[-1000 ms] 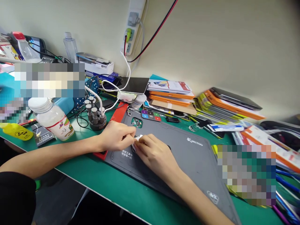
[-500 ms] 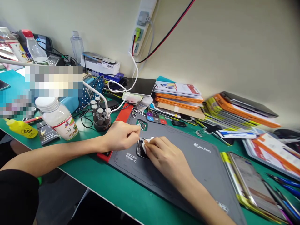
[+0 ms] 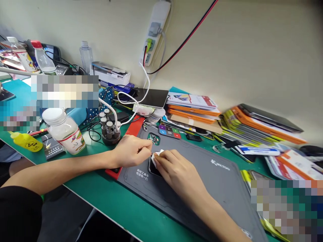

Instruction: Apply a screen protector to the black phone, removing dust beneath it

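Note:
My right hand (image 3: 178, 171) pinches a white wipe (image 3: 156, 156) and presses it onto a dark, glossy device with rounded corners (image 3: 152, 168), likely a phone. Much of the device is covered by that hand. At its upper left, my left hand (image 3: 132, 150) is closed with the fingers curled under; whether they grip the device's edge or something small cannot be seen. Beneath both hands lies a grey work mat (image 3: 217, 191) with a red strip (image 3: 135, 129) on its left. Just beyond the left hand, small metal parts sit in a mat recess (image 3: 153, 138).
Left of the mat stand a screwdriver holder (image 3: 110, 132), a white-capped bottle (image 3: 67, 134) and a yellow squeeze bottle (image 3: 27, 142). Stacked boxes (image 3: 193, 107) and flat packages (image 3: 252, 124) line the wall. A white cable (image 3: 148, 80) drops from a power strip (image 3: 155, 33).
The view has tilted slightly, so everything sits a little lower in the picture. My right hand still holds the wipe on the device, and my left hand stays closed beside it.

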Motion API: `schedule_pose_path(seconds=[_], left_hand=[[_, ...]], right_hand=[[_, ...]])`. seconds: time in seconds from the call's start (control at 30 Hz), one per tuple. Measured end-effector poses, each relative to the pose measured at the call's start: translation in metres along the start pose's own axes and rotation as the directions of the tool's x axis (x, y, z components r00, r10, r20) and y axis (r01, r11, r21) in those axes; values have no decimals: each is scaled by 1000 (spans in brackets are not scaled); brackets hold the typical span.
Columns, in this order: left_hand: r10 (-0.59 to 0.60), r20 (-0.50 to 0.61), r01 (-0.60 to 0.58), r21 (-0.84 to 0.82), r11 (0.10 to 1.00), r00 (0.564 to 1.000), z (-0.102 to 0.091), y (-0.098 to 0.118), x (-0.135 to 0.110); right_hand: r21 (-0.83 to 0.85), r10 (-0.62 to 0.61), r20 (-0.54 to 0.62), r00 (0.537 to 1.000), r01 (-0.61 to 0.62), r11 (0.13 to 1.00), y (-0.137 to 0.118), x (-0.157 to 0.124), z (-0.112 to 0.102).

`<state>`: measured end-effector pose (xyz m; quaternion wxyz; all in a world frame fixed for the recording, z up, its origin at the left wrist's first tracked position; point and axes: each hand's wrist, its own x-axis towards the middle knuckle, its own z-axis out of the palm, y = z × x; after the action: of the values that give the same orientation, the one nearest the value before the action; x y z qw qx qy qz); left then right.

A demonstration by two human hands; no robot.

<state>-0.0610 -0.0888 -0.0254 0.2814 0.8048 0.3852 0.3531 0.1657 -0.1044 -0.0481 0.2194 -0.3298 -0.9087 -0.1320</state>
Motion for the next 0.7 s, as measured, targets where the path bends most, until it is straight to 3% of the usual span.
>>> schedule_pose_path(seconds=[0.2, 0.43, 0.5, 0.6, 0.7], left_hand=[[17, -8, -17, 6, 1000, 1000, 0, 2, 1], [31, 3, -32, 48, 998, 1000, 1, 1, -1], [40, 1, -40, 68, 997, 999, 1, 1, -1], [55, 8, -55, 118, 991, 998, 2, 3, -1], [52, 29, -56, 173, 983, 998, 3, 4, -1]], right_hand=[[-190, 61, 5, 998, -59, 980, 16, -28, -10], [-87, 296, -18, 955, -296, 951, 48, -61, -20], [-105, 419, -9, 908, -417, 903, 57, -69, -25], [-146, 619, 23, 785, -610, 779, 68, -81, -31], [-82, 700, 73, 710, -695, 714, 76, -94, -31]])
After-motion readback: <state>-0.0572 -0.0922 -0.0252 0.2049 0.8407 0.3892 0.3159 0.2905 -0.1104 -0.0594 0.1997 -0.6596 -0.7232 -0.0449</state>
